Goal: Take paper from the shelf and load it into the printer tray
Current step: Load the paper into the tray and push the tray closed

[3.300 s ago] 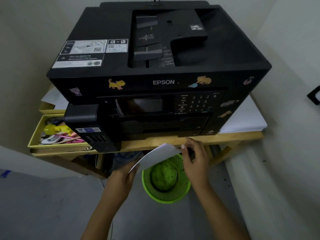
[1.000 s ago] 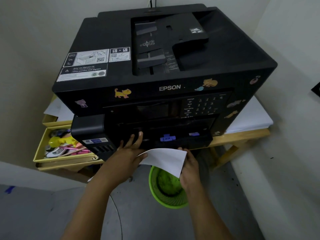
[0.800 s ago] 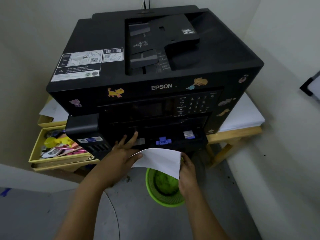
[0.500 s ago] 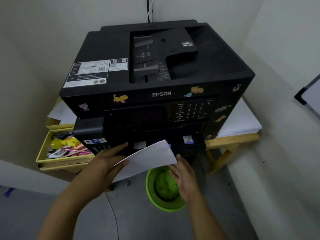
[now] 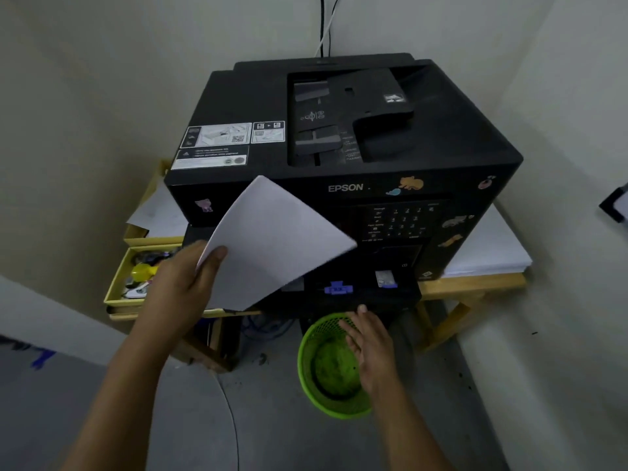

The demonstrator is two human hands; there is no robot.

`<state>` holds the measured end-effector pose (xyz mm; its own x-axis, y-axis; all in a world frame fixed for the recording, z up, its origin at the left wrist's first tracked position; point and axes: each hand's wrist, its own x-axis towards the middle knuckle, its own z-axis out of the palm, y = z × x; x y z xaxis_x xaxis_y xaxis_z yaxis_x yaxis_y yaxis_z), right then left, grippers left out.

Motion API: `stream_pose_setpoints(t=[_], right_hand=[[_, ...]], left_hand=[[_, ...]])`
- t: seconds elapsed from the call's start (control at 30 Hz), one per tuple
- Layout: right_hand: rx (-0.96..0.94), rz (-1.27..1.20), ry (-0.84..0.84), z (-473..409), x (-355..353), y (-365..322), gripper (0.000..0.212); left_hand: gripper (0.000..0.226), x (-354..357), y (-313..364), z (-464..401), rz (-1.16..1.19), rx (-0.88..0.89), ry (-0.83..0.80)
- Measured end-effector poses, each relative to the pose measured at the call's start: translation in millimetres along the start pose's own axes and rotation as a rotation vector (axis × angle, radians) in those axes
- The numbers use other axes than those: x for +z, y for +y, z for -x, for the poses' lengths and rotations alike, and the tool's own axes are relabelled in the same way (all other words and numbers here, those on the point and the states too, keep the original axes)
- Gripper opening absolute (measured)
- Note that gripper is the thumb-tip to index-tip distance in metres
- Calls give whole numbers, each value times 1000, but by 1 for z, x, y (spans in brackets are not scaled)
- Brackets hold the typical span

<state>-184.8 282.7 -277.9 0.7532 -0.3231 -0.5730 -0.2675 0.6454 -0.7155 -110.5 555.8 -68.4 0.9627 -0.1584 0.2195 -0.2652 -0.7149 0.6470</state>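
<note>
Head view: left hand [image 5: 185, 283] pinches the paper sheet [image 5: 272, 246] at nine o'clock of the seemingly pulled-out printer tray [image 5: 360, 294], right hand [image 5: 368, 341] spread flat; loading remains.

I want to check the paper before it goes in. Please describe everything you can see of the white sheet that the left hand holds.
The white sheet is plain, blank paper, thin and slightly bowed, with no print visible on the side facing the camera. It hangs in the air in front of the printer, tilted with one corner pointing up. The left hand grips it at its lower left edge, thumb on the top. The right hand does not touch it. It hides part of the printer's front; the tray below is pulled out.
</note>
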Motion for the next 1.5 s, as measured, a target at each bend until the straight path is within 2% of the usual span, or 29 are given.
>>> stream_pose_setpoints(t=[0.33,0.5,0.73,1.0,1.23,1.5], right_hand=[[-34,-37,22,-7,-2,5,50],[-99,1,132,-7,5,5,32],[-113,36,249,15,2,7,24],[-102,29,255,56,-29,26,25],[-70,32,261,72,-40,35,23],[-60,51,255,85,-47,38,24]], left_hand=[[20,3,-2,-10,6,-45,23],[24,4,-7,-10,-4,-35,6],[20,3,-6,-11,-7,-16,-7],[13,2,-3,-9,-31,-27,-8],[17,2,3,-6,-54,-57,-1],[38,2,2,-6,-78,-54,7]])
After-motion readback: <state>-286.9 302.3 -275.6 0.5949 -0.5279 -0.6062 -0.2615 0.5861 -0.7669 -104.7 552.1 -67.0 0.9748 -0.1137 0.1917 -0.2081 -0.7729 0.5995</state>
